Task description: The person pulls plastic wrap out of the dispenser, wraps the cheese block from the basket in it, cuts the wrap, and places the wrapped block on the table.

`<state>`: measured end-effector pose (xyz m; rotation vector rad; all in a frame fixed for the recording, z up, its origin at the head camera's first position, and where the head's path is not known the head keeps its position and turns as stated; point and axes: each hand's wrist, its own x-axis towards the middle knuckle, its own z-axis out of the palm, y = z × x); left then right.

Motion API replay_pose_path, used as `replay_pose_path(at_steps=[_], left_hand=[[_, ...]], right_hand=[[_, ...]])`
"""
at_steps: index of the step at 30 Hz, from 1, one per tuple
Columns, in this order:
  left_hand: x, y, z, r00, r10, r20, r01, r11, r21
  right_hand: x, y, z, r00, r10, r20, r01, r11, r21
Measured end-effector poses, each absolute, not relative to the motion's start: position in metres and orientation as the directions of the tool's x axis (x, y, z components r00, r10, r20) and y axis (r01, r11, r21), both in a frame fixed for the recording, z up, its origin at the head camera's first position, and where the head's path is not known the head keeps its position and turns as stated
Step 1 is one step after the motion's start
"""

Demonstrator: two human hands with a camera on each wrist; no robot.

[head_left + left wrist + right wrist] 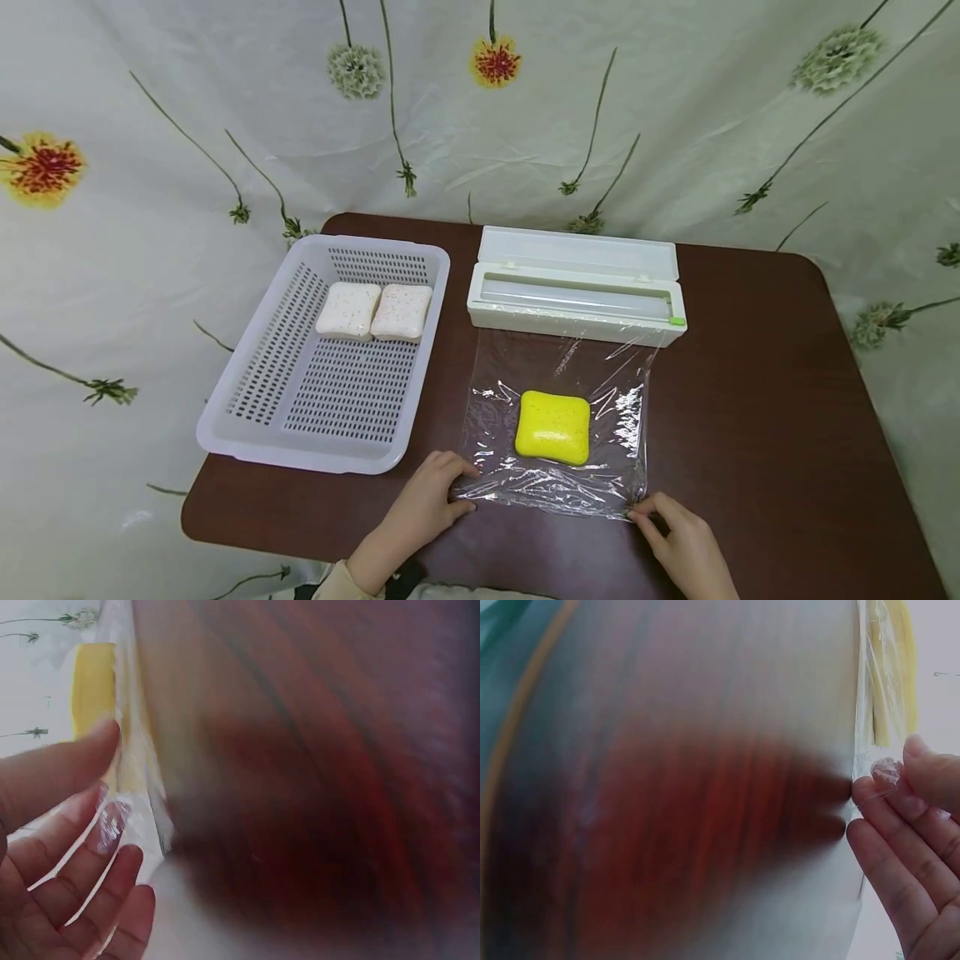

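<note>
A sheet of clear plastic wrap (pixel 498 433) stretches from the dispenser box (pixel 577 321) toward the table's front edge. On the sheet's middle sits a yellow, speckled, rounded-square block (pixel 553 427), like a bar of soap. At the front left corner is my left hand (pixel 431 500), thumb and fingers spread apart; in the left wrist view the wrap clings over the fingertips (pixel 109 829). My right hand (pixel 678 537) pinches the front right corner between thumb and fingers, where the right wrist view shows a crumpled bit of wrap (pixel 886 772).
A white perforated basket (pixel 300 457) stands at the left, with two white speckled blocks (pixel 375 312) at its back right. The dispenser's lid (pixel 577 252) is raised behind a roll of wrap (pixel 573 298). A flowered cloth (pixel 465 125) hangs behind the dark brown table (pixel 765 400).
</note>
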<state>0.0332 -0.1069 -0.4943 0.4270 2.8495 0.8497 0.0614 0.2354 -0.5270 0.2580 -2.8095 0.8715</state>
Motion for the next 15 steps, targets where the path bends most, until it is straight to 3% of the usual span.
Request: replay_pose_path(at_steps=[15], left_hand=[[0.039,-0.111,-0.507,-0.968,0.247,0.039,0.224,0.784,0.579]], right_hand=[[0.063,0.236,-0.529,-0.959,-0.095,0.266,-0.231,0.807,-0.544]])
